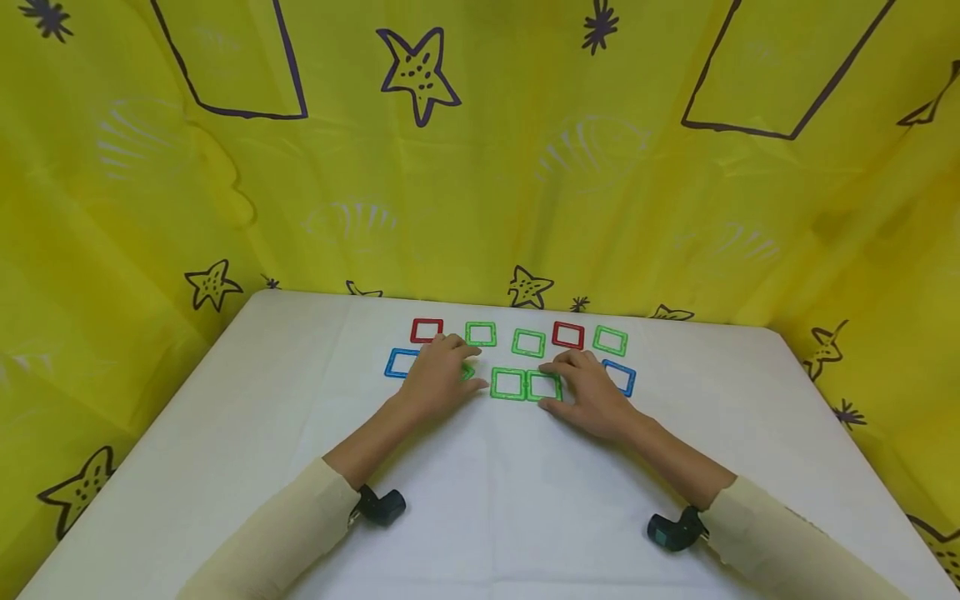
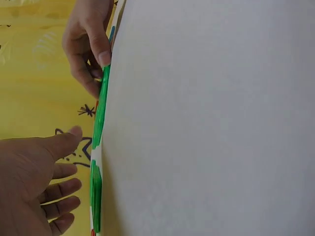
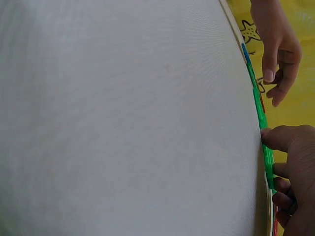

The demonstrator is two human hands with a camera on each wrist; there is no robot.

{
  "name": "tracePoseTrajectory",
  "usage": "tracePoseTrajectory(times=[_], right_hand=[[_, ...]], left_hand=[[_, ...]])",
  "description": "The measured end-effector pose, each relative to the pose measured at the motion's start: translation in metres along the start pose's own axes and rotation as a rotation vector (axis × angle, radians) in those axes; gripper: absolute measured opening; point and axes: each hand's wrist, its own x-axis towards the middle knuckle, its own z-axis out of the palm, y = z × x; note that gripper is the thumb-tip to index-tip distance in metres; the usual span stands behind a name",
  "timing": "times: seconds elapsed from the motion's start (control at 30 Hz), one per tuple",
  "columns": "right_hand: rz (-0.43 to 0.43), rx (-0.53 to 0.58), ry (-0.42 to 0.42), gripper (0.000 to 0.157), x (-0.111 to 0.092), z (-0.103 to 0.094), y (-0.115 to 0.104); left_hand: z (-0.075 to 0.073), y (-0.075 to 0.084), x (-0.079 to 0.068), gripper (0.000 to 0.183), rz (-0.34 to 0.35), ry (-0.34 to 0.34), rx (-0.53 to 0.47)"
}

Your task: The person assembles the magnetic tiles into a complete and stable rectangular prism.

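Two green square frames lie edge to edge on the table, the left green frame (image 1: 508, 397) and the right green frame (image 1: 543, 398). My right hand (image 1: 596, 398) pinches the right one, thumb on its near edge and fingertips on its far edge. My left hand (image 1: 437, 375) is held over another green frame (image 1: 468, 371), mostly hidden beneath it, with thumb and fingers apart. In the left wrist view, that left hand (image 2: 34, 182) has relaxed fingers and nothing between them. The right wrist view shows the right thumb (image 3: 275, 137) against the green edge.
Behind the hands lie a red frame (image 1: 426, 320), another red frame (image 1: 567, 346) and several green frames, one at the right (image 1: 610, 352). A blue frame (image 1: 390, 364) is left of the left hand; another blue frame (image 1: 630, 383) is by the right. A yellow curtain (image 1: 480, 167) hangs behind.
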Motion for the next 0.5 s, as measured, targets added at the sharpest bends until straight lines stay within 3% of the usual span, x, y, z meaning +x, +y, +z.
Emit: tracePoseTrajectory(times=[0.17,0.5], right_hand=[[0.009,0.006,-0.003,0.05,0.0,-0.002,-0.002],[0.011,0.008,-0.007,0.049,0.0,0.0,-0.002]], left_hand=[[-0.003,-0.01,-0.006,0.058,-0.074,-0.008,0.003],[-0.008,-0.021,-0.011,0.062,-0.109,0.004,0.081]])
